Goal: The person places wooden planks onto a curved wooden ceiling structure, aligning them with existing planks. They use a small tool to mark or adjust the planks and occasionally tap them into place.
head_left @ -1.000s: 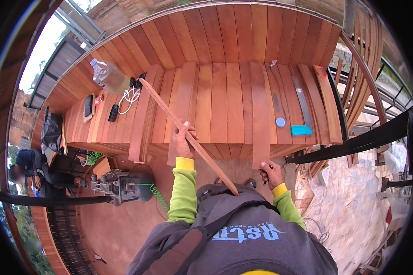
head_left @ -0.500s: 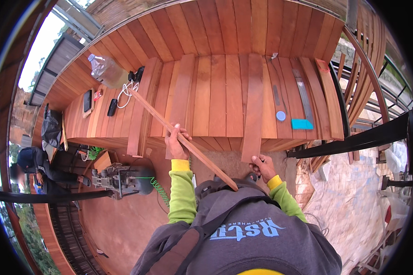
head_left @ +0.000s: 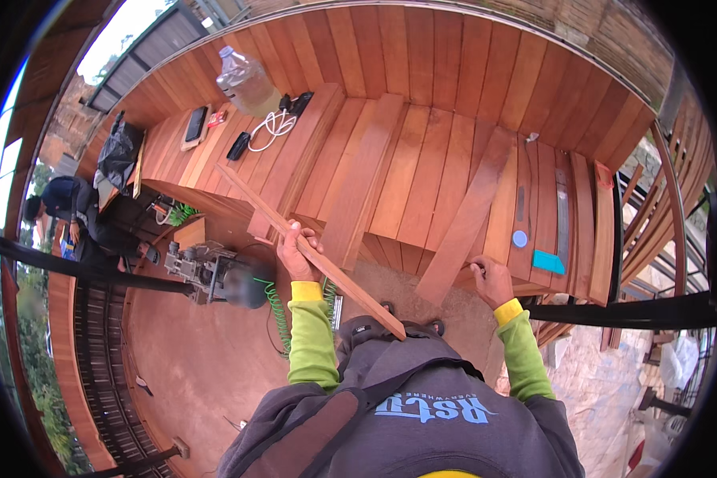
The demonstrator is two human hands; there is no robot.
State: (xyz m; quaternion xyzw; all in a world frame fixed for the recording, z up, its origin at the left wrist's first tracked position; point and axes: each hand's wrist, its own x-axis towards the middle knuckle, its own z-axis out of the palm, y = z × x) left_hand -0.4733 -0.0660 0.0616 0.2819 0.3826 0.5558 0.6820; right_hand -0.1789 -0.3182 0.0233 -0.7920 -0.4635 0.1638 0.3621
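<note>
My left hand point(head_left: 298, 250) is closed around a long, narrow wooden strip point(head_left: 349, 294). The strip slants from above the bench's front edge down to my body. My right hand point(head_left: 492, 282) has its fingers curled together at the bench edge, just right of the near end of a loose board point(head_left: 468, 213). A small dark spot shows at those fingertips, too small to name. The board lies slantwise across the reddish slatted bench point(head_left: 410, 211), its near end jutting past the front edge.
More loose boards point(head_left: 368, 171) lie on the bench. To the right are a metal strip point(head_left: 562, 211), a teal block point(head_left: 548, 261) and a blue disc point(head_left: 519, 239); to the left, a bottle point(head_left: 248, 84), cable point(head_left: 272, 127) and phone point(head_left: 196, 123). A compressor point(head_left: 215, 275) stands on the floor; another person point(head_left: 76, 207) sits far left.
The view has turned, so the bench now appears tilted and farther right. My right hand has moved right, off the near end of the loose board. My left hand keeps hold of the strip.
</note>
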